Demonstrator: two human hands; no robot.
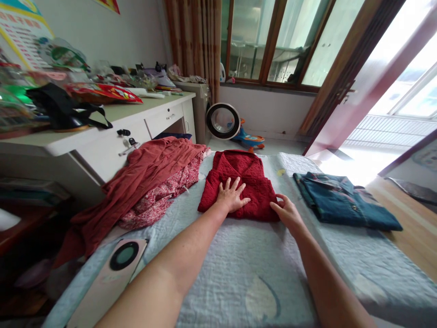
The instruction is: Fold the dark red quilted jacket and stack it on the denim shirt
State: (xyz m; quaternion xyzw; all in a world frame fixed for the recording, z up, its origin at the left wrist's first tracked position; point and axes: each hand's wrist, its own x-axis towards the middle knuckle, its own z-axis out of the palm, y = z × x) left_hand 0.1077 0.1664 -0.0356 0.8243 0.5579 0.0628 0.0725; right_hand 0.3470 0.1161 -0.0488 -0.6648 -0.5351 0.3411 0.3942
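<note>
A dark red textured top (241, 198), folded into a compact shape with its V-shaped collar at the far end, lies on a light blue bedspread (252, 255). My left hand (232, 196) rests flat on the middle of the top, fingers spread. At the top's right edge, my right hand (286, 210) pinches the cloth between thumb and fingers. A folded blue denim garment (348, 200) lies to the right of my right hand. Left of the top is a loose heap: a plain rust-red cloth (146, 168) over a red-and-white patterned cloth (164, 196).
A flat pale item with a black round ring (112, 273) lies at the bed's left edge. Along the left wall runs a cluttered desk (136, 114). Beyond the bed are a washing machine's open round door (223, 121), a blue-and-orange ride-on toy (251, 139) and an open door (362, 77).
</note>
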